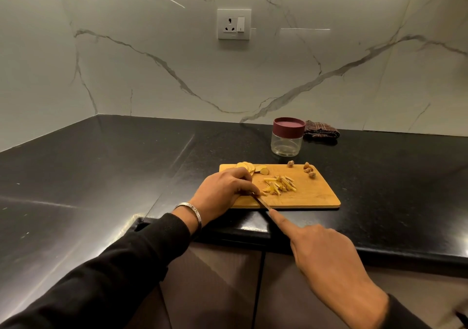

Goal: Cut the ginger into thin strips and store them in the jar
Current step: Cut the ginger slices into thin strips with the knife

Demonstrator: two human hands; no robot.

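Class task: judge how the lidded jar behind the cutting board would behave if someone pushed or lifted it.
The jar looks empty and clear, so it is probably light. Standing squat and upright on the glossy black counter, it would likely slide rather than tip. Its smooth wall may be slippery to grip.

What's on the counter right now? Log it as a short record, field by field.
board: wooden cutting board on the black counter
strips: pile of ginger strips mid-board
slices: uncut ginger slices at the board's far left edge
scraps: ginger knobs at the far right corner
knife: blade at the board's near edge
left hand: fingers curled down on the board beside the blade
right hand: grips the knife, index finger along the spine
jar: lid on, looks empty, behind the board
cloth: right of the jar
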